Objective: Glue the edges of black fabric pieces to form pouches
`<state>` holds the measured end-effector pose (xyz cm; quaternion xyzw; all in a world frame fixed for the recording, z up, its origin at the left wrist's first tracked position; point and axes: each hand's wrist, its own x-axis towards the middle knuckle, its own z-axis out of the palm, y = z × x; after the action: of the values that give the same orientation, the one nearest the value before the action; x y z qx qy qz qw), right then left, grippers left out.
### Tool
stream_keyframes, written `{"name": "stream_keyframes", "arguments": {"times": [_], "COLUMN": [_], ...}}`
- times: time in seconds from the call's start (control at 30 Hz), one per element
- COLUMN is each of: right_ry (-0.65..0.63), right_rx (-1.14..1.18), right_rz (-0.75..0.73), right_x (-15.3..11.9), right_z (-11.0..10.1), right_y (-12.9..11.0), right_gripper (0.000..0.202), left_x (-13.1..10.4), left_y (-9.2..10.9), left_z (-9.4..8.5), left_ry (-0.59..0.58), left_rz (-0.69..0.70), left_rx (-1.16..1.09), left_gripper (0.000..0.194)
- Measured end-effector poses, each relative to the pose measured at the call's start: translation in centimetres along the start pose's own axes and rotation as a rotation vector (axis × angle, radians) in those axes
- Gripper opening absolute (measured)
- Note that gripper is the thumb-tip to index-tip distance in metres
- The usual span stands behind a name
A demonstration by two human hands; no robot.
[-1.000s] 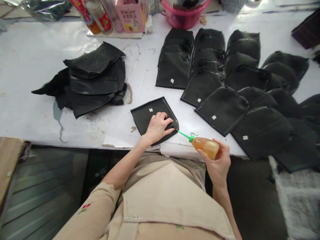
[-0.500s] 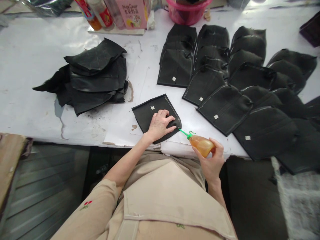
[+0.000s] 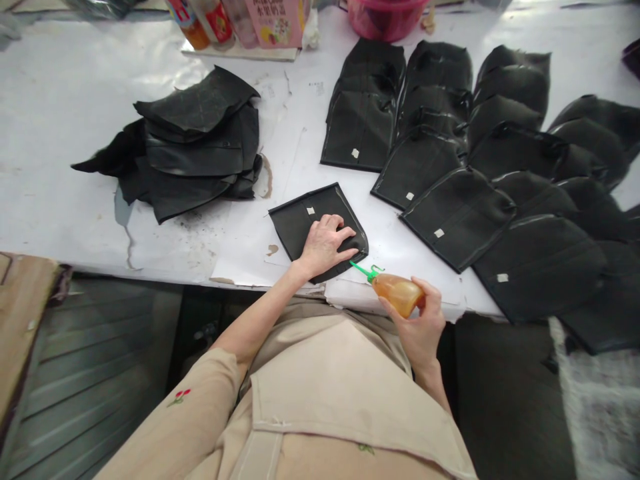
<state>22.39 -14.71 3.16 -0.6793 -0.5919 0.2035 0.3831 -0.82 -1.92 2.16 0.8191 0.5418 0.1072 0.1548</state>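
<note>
My left hand [image 3: 327,245] lies with spread fingers on a black leather-like piece [image 3: 294,227], which has a small pale tag and rests near the table's front edge. In my right hand [image 3: 423,320] is a squeeze bottle [image 3: 397,292] of amber liquid with a green nozzle. The nozzle tip [image 3: 353,264] points left at the piece's lower right edge, close to my left fingers. Similar black pieces [image 3: 457,217] with pale tags overlap in rows to the right. On the left sits a loose pile of black pieces [image 3: 195,157].
Bottles [image 3: 217,23] and a pink box [image 3: 277,23] stand on a board at the back. A pink basin [image 3: 385,20] is right of them. The white-covered table [image 3: 45,220] ends just before my body; a wooden surface [image 3: 25,313] is at the lower left.
The nozzle tip has moved slightly left along the piece's lower edge, away from its right corner. My left hand stays on the piece. The whole view has shifted a little.
</note>
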Motion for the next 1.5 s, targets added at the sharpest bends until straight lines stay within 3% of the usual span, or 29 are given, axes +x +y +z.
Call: {"name": "stream_keyframes", "arguments": {"times": [0.4, 0.63, 0.93, 1.33, 1.5], "right_ry": [-0.042, -0.048, -0.108, -0.187, -0.168], "right_rx": [0.056, 0.102, 0.070, 0.113, 0.131], "right_rz": [0.035, 0.046, -0.034, -0.130, -0.094], "right_x": [-1.0, -1.1, -1.4, -1.4, -1.6], "right_z": [0.6, 0.7, 1.6, 2.5, 2.9], "right_y": [-0.6, -0.2, -1.3, -2.1, -1.8], "right_gripper": [0.065, 0.066, 0.064, 0.063, 0.064], "left_x": [1.0, -1.7, -2.6, -2.6, -2.5], "left_y": [-0.2, -2.6, -3.7, -4.0, -4.1], "left_z": [0.2, -0.9, 0.8, 1.3, 1.5], "left_ry": [0.031, -0.019, 0.051, 0.102, 0.126], "left_rz": [-0.010, 0.108, 0.113, 0.099, 0.101], "left_rx": [-0.045, -0.191, -0.208, -0.262, -0.262], "left_gripper": [0.036, 0.048, 0.049, 0.047, 0.046]}}
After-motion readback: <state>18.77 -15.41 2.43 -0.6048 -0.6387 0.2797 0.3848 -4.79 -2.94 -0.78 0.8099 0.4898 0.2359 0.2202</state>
